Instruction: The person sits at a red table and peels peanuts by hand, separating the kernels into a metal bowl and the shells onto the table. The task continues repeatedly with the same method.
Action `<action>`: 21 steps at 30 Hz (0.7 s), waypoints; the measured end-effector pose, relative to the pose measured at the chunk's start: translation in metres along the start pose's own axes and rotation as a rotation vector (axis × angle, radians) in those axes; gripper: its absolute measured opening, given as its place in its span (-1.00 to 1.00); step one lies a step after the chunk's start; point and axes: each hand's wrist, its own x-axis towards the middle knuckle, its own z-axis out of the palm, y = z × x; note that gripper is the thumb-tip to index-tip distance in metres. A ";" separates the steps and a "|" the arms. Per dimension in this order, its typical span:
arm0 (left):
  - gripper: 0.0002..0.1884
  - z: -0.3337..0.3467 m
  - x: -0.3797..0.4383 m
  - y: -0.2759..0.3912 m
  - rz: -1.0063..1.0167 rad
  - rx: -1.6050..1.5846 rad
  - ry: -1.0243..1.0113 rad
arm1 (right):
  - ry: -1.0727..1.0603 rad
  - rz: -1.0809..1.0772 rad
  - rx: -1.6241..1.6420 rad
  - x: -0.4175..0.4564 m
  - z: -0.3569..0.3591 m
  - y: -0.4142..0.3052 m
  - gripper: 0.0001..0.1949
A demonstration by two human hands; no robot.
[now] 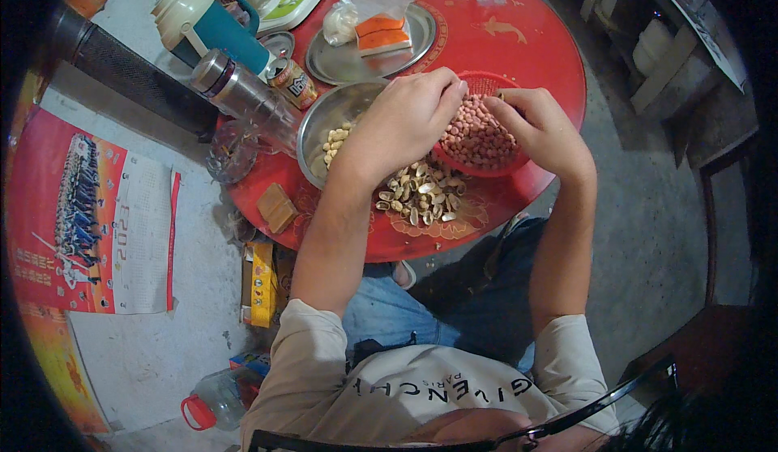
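Both my hands are over a red plastic basket (519, 165) of shelled, pink-skinned peanuts (480, 139). My left hand (419, 114) is at the basket's left rim, palm down, its thumb and forefinger together; whatever they pinch is hidden. Across from it, my right hand (544, 126) has bent fingers, with a small brownish bit, perhaps peanut shell, at the tips. Left of the basket, partly behind my left forearm, a steel bowl (307, 126) holds unshelled peanuts (334, 143). Split peanut shells (422, 196) lie heaped on the red round table (389, 248) between bowl and basket.
A metal tray (322, 66) bearing an orange-and-white package (384, 35) and a plastic bag (340, 26) stands behind. To the left are a drink can (293, 82), clear bottle (249, 96), teal thermos jug (222, 29) and brown block (277, 207).
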 end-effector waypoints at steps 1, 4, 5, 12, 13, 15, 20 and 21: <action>-0.66 0.001 -0.002 -0.001 0.032 0.001 0.022 | 0.018 0.005 -0.005 -0.001 0.000 0.001 -0.56; -0.71 0.000 -0.006 -0.005 0.126 0.081 0.065 | -0.008 0.039 -0.078 -0.001 -0.004 -0.005 -0.55; -0.72 -0.002 -0.008 -0.006 0.157 0.122 0.076 | -0.009 0.033 -0.092 0.000 -0.004 -0.008 -0.55; -0.77 -0.041 -0.043 0.009 0.151 0.304 0.040 | -0.094 -0.015 -0.094 -0.005 0.000 -0.027 -0.63; -0.75 -0.048 -0.052 0.008 0.162 0.274 0.028 | -0.120 -0.036 -0.085 -0.006 0.003 -0.030 -0.65; -0.72 -0.048 -0.062 0.003 0.173 0.235 0.002 | -0.179 -0.087 -0.126 -0.003 0.015 -0.038 -0.71; -0.70 -0.040 -0.075 -0.011 0.209 0.157 -0.011 | -0.261 -0.130 -0.203 0.002 0.041 -0.042 -0.76; -0.69 -0.041 -0.075 -0.014 0.224 0.121 -0.008 | -0.274 -0.117 -0.199 0.001 0.042 -0.044 -0.76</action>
